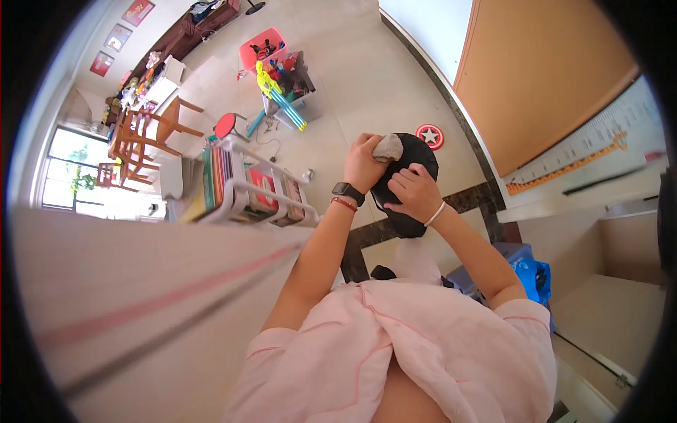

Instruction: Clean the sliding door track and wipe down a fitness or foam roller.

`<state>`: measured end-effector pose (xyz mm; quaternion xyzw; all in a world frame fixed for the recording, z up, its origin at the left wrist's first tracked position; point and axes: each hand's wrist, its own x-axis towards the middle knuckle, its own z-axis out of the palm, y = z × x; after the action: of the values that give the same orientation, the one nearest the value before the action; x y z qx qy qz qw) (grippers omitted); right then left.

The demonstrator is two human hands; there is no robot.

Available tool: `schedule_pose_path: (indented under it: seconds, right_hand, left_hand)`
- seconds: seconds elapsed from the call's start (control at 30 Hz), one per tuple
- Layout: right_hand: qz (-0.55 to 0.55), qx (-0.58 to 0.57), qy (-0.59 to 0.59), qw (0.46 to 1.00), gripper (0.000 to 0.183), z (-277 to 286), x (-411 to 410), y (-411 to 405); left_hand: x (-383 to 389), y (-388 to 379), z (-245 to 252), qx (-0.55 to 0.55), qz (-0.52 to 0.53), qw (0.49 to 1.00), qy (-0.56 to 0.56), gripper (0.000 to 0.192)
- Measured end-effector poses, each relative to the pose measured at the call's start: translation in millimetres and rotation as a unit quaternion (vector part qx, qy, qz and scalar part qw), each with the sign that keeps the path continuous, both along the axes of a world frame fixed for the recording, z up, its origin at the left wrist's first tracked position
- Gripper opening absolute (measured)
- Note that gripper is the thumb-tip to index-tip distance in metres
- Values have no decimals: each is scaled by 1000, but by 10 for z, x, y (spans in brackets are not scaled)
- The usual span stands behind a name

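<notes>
My left hand (365,164), with a dark smartwatch and a red bracelet at its wrist, grips a folded light grey cloth (390,148). The cloth touches the upper part of a black item (418,153) with a rounded end, perhaps a shoe; its exact kind cannot be told. My right hand (415,194), a pale band at its wrist, rests with curled fingers on the black item and holds it. Part of the item is hidden under both hands.
A white book rack (270,201) stands at the left, near a red-topped stool (226,125). Beyond are a pink toy bin (251,48) and a yellow-blue toy (280,98). A round star shield (429,137) lies on the floor. At the right is a blue bag (534,277) beside an open cabinet (608,301).
</notes>
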<state>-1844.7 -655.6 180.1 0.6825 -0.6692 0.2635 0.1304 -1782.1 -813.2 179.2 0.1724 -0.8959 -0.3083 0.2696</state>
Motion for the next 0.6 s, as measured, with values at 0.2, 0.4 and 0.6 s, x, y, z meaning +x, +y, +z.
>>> schedule_pose_path:
  seconds: [0.2, 0.4, 0.6]
  right_hand:
    - [76, 25, -21, 997, 41, -165, -867, -489]
    - [89, 45, -2, 995, 42, -351, -1582, -958]
    - [98, 32, 50, 993, 45, -540, -2092, -1975]
  left_hand:
    - [-765, -1232, -331, -44, 239, 967, -75, 35]
    - [-517, -1707, -389, 307, 276, 910, 13, 41]
    - [-91, -1960, -759, 656, 292, 659, 226, 44]
